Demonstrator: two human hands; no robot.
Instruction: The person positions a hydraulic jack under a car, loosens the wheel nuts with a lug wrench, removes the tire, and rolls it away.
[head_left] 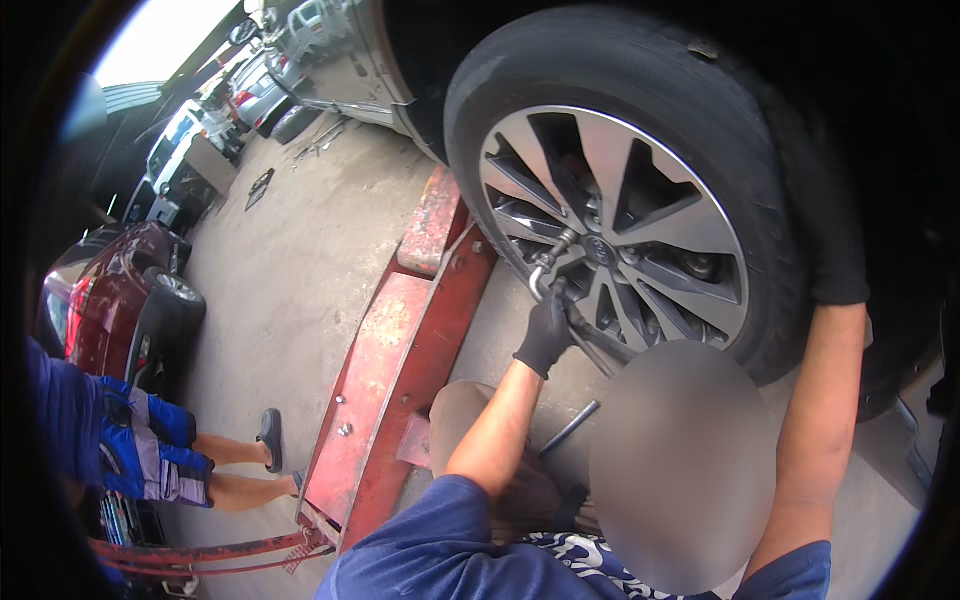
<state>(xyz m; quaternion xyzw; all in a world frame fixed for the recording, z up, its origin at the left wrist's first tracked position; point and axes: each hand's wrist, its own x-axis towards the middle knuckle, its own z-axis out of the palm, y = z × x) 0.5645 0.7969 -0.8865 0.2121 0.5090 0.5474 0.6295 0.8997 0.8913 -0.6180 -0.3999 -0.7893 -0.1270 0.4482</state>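
In front of me is a car wheel with a two-tone silver and dark alloy rim [690, 225] inside a black tyre [640, 70]. My left hand [545, 333], in a black glove, is closed around a bent metal wrench [543, 272]. The socket end of this wrench sits at the rim near the hub, and its bar runs down to the right behind a blurred patch. My right hand [832, 235], also gloved in black, lies along the tread at the tyre's right side. Its fingers look stretched out, though shadow blurs their outline.
A worn red steel lift arm or jack [385, 350] slants across the floor to my left. Near my knee lies a bar tool [570, 427]. Another person in blue shorts [155, 440] stands at the left. A dark red car [125, 290] and other vehicles are beyond.
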